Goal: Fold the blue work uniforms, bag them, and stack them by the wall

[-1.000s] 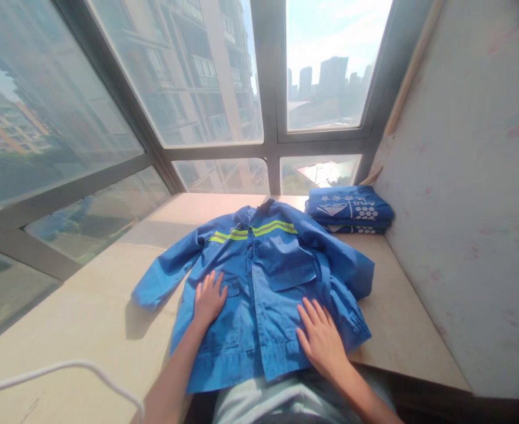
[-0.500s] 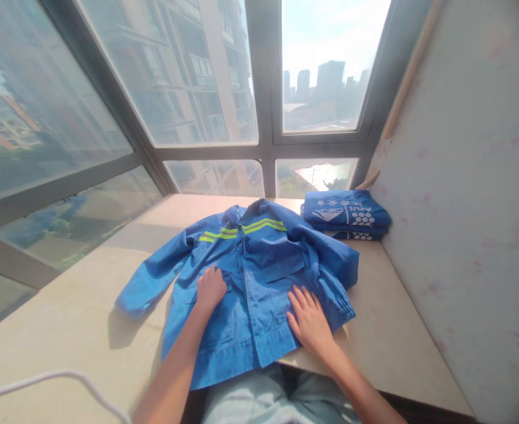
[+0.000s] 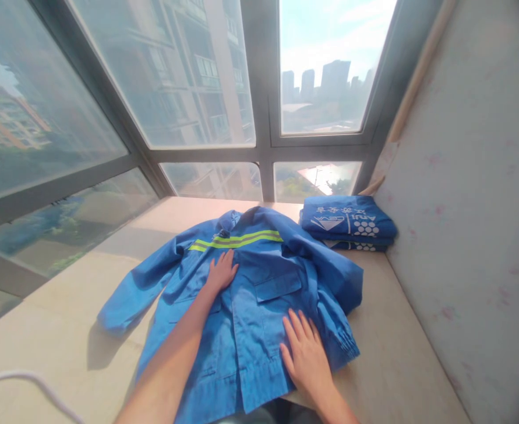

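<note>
A blue work jacket [image 3: 270, 330] with a yellow-green and grey stripe across its chest lies front up, its collar toward the window. My left hand [image 3: 222, 272] rests on the front placket just below the stripe, fingers apart and holding nothing. On the lower front, below the flap pocket [image 3: 278, 287], my right hand [image 3: 306, 347] lies flat with its fingers spread. One sleeve [image 3: 140, 288] stretches out to the left; the other is bent down along the right side, its gathered cuff [image 3: 348, 341] beside my right hand.
Folded blue garments [image 3: 350, 219] with white printing are stacked at the back right, by the wall [image 3: 471, 235]. A white cable [image 3: 34, 380] curves over the pale surface [image 3: 401, 347] at the lower left. Window frames [image 3: 263, 150] border the back and left.
My left hand has moved up and right across the jacket, from the left pocket to the placket, and its fingers have spread. The view has shifted slightly; the right hand stays flat.
</note>
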Demonstrator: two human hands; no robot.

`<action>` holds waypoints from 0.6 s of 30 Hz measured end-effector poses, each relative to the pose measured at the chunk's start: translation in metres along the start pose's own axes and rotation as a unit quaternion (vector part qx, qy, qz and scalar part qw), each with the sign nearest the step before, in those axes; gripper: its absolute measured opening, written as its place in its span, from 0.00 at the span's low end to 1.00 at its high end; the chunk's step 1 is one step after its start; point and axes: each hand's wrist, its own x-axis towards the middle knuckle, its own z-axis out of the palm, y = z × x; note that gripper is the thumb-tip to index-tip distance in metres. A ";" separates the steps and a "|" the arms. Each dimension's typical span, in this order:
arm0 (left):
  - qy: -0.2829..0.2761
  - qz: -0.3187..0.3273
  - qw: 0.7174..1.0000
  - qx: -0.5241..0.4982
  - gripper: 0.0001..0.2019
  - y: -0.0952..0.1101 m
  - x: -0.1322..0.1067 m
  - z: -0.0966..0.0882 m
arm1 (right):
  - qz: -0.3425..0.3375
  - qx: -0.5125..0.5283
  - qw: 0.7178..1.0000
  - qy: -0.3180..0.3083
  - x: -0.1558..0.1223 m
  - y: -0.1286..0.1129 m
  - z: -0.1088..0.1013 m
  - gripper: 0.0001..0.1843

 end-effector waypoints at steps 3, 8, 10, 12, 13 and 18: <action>-0.015 -0.012 1.000 0.001 0.30 -0.011 -0.006 0.008 | 0.000 -0.003 1.000 0.006 -0.008 -0.005 0.000 0.30; -0.017 -0.025 1.000 0.007 0.30 -0.004 -0.002 0.010 | 0.001 0.014 1.000 -0.011 -0.012 -0.014 -0.010 0.28; -0.015 -0.032 0.999 0.011 0.30 0.002 0.001 0.007 | 0.008 0.029 0.999 -0.041 -0.002 -0.013 -0.020 0.24; -0.015 -0.042 0.999 0.012 0.29 0.005 0.000 0.001 | 0.012 0.057 0.995 -0.085 0.014 -0.007 -0.032 0.17; -0.019 -0.046 0.999 0.011 0.29 0.004 -0.004 -0.002 | 0.012 0.077 0.991 -0.107 0.023 -0.002 -0.038 0.13; 0.006 -0.041 0.997 0.070 0.27 -0.037 -0.085 -0.013 | -0.012 0.171 0.978 -0.115 0.060 0.023 -0.042 0.17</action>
